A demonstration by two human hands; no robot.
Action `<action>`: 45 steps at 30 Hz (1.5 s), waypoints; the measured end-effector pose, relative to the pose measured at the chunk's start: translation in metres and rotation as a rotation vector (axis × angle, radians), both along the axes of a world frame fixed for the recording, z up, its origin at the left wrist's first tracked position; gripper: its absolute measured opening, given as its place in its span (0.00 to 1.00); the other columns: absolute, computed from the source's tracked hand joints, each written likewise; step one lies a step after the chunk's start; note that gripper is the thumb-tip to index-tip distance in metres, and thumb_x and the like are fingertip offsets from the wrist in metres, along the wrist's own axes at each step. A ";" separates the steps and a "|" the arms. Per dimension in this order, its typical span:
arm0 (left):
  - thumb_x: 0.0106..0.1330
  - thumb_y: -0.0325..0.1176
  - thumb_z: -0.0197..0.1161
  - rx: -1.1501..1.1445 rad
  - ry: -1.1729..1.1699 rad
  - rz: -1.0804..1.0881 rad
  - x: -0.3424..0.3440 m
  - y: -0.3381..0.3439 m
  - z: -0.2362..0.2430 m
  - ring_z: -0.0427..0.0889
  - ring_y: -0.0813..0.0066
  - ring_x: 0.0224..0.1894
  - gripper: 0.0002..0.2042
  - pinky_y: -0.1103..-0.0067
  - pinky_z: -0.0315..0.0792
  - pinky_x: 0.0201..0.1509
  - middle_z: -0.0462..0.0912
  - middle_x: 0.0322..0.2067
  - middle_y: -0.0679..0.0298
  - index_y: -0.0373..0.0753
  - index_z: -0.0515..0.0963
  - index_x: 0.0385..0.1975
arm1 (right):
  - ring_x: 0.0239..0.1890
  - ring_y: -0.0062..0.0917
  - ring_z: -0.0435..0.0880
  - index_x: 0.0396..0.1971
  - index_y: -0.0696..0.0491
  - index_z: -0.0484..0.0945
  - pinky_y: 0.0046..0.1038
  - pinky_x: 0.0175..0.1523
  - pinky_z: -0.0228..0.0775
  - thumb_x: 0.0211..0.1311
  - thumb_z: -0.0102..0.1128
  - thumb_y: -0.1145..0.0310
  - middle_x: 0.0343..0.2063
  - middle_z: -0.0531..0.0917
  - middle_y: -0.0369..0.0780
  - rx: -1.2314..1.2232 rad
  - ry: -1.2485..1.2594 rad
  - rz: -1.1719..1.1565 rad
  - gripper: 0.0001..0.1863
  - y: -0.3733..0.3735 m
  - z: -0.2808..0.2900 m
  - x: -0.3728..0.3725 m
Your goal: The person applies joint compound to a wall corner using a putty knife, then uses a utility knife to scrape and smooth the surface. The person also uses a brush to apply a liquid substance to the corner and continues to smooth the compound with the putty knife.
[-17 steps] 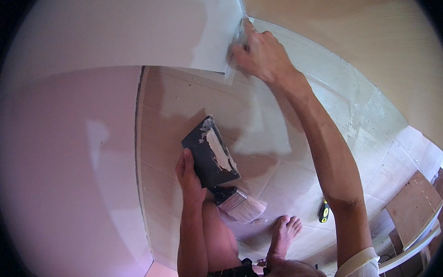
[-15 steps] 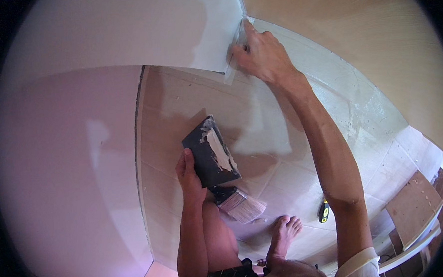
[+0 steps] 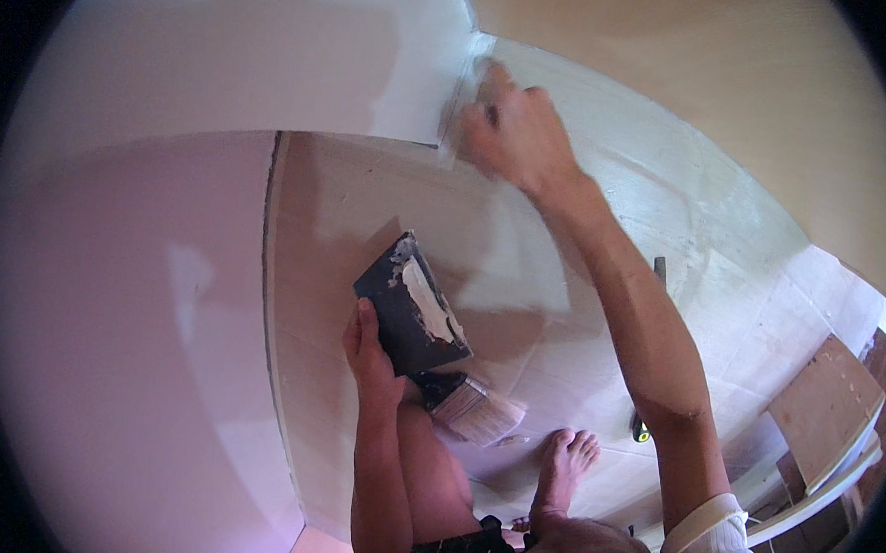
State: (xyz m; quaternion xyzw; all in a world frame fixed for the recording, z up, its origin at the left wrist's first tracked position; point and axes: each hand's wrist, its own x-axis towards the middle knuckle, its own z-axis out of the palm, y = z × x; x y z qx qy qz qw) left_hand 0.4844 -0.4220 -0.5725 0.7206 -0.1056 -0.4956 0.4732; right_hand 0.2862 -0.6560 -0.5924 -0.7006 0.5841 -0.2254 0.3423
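Note:
In my left hand is a dark flat board, gripped at its left edge with the thumb on top. A thick strip of pale putty lies along its right side, with dried bits around it. My right hand reaches far forward to the floor joint beside the white wall corner. Its fingers are curled and smeared by motion; anything in them is too blurred to name. Below the board, beside my left leg, lies a wide paintbrush with pale bristles.
A pink-lit wall panel rises on the left and a tan wall at the upper right. A yellow-and-black handle and a grey bar end show beside my right forearm. Brown boards stand at the lower right.
My right hand has drawn slightly back from the corner along the wall's foot, its fingers more curled. The left hand and board hold nearly the same place. The grey bar end has come into view.

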 end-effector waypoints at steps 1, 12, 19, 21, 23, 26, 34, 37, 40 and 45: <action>0.74 0.47 0.51 0.000 -0.020 -0.008 0.001 0.001 -0.001 0.80 0.79 0.40 0.19 0.79 0.76 0.44 0.80 0.39 0.64 0.34 0.76 0.46 | 0.35 0.51 0.84 0.59 0.69 0.65 0.45 0.45 0.77 0.58 0.52 0.57 0.28 0.82 0.60 -0.010 -0.043 -0.053 0.35 -0.004 0.001 -0.004; 0.74 0.47 0.52 -0.001 0.054 0.013 0.002 -0.002 0.007 0.80 0.79 0.40 0.19 0.79 0.76 0.44 0.81 0.39 0.63 0.33 0.75 0.46 | 0.30 0.46 0.85 0.64 0.68 0.58 0.45 0.40 0.78 0.58 0.55 0.57 0.26 0.83 0.54 0.059 0.322 0.159 0.40 0.007 0.008 0.020; 0.75 0.46 0.50 -0.010 0.048 0.027 0.001 -0.003 0.009 0.79 0.79 0.39 0.19 0.79 0.75 0.44 0.80 0.38 0.64 0.33 0.75 0.46 | 0.30 0.49 0.84 0.61 0.71 0.61 0.45 0.41 0.78 0.55 0.56 0.60 0.27 0.83 0.55 0.025 0.205 0.054 0.38 0.010 0.006 0.008; 0.75 0.46 0.51 -0.015 0.052 0.027 0.000 -0.005 0.009 0.79 0.79 0.39 0.19 0.79 0.75 0.44 0.80 0.39 0.64 0.34 0.75 0.46 | 0.31 0.50 0.84 0.61 0.71 0.61 0.45 0.42 0.78 0.54 0.56 0.60 0.27 0.83 0.56 -0.031 0.154 0.024 0.38 -0.007 0.002 0.000; 0.75 0.46 0.51 -0.016 0.048 0.021 -0.002 -0.005 0.009 0.79 0.79 0.39 0.19 0.79 0.75 0.44 0.80 0.39 0.64 0.34 0.75 0.46 | 0.33 0.51 0.84 0.61 0.71 0.61 0.44 0.43 0.77 0.53 0.56 0.60 0.28 0.83 0.57 -0.050 0.097 0.027 0.39 -0.019 -0.002 -0.006; 0.74 0.47 0.51 -0.004 0.029 0.013 -0.001 -0.004 0.007 0.79 0.79 0.39 0.19 0.80 0.75 0.44 0.80 0.39 0.64 0.34 0.75 0.45 | 0.33 0.50 0.84 0.62 0.71 0.59 0.44 0.44 0.77 0.53 0.56 0.59 0.28 0.82 0.58 0.006 0.041 0.080 0.41 -0.025 -0.006 -0.007; 0.75 0.46 0.51 0.002 0.020 0.008 -0.003 -0.007 0.012 0.80 0.79 0.39 0.19 0.80 0.76 0.44 0.80 0.39 0.64 0.34 0.76 0.46 | 0.30 0.46 0.86 0.65 0.72 0.53 0.40 0.44 0.78 0.53 0.59 0.64 0.27 0.82 0.60 0.089 0.176 0.167 0.43 0.005 0.002 0.010; 0.75 0.46 0.50 -0.003 0.025 -0.002 -0.001 -0.004 0.007 0.80 0.80 0.39 0.20 0.81 0.76 0.44 0.81 0.39 0.64 0.33 0.75 0.46 | 0.32 0.50 0.84 0.65 0.73 0.50 0.42 0.41 0.78 0.51 0.64 0.63 0.28 0.82 0.59 0.200 0.163 0.197 0.47 0.020 0.009 0.018; 0.75 0.46 0.50 -0.005 0.048 0.015 -0.004 -0.006 0.010 0.80 0.80 0.38 0.19 0.81 0.76 0.44 0.81 0.39 0.64 0.33 0.75 0.46 | 0.31 0.50 0.84 0.65 0.73 0.47 0.42 0.40 0.79 0.49 0.64 0.65 0.27 0.81 0.59 0.157 0.140 0.229 0.49 0.041 0.011 0.022; 0.75 0.46 0.49 0.019 0.016 -0.006 -0.009 -0.011 0.016 0.80 0.81 0.39 0.19 0.81 0.76 0.43 0.81 0.38 0.64 0.33 0.76 0.46 | 0.29 0.51 0.83 0.66 0.70 0.48 0.45 0.39 0.77 0.52 0.61 0.66 0.24 0.81 0.56 0.171 0.100 0.282 0.46 0.073 0.012 0.025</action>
